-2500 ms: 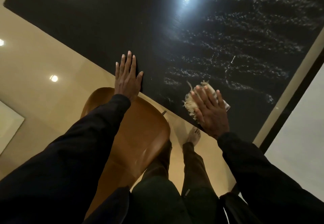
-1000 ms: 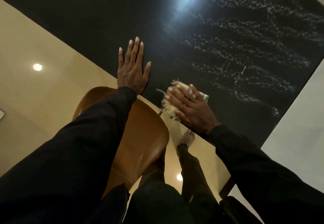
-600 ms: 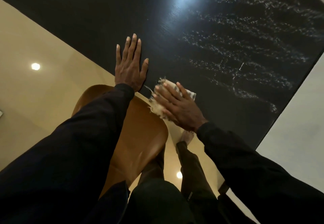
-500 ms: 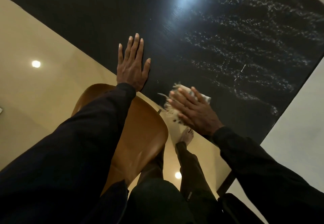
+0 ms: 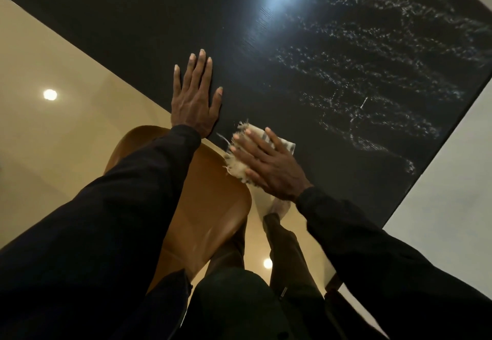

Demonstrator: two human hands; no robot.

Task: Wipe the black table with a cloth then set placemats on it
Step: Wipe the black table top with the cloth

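Observation:
The black table (image 5: 266,54) fills the upper part of the head view, with streaks of wet droplets across its right half. My left hand (image 5: 194,100) lies flat on the table by its near edge, fingers straight. A pale frayed cloth (image 5: 241,162) sits at the near edge just right of that hand. My right hand (image 5: 266,164) presses flat on the cloth with straight, spread fingers and covers most of it. No placemat is in view.
A brown chair (image 5: 205,201) stands under my arms at the table's near edge. My legs and one foot (image 5: 278,208) are on the glossy beige floor (image 5: 66,126). A white surface (image 5: 452,193) lies to the right of the table.
My right hand has slid the cloth back and forth along the near edge, now slightly left of half a second ago. My left hand has stayed flat in place.

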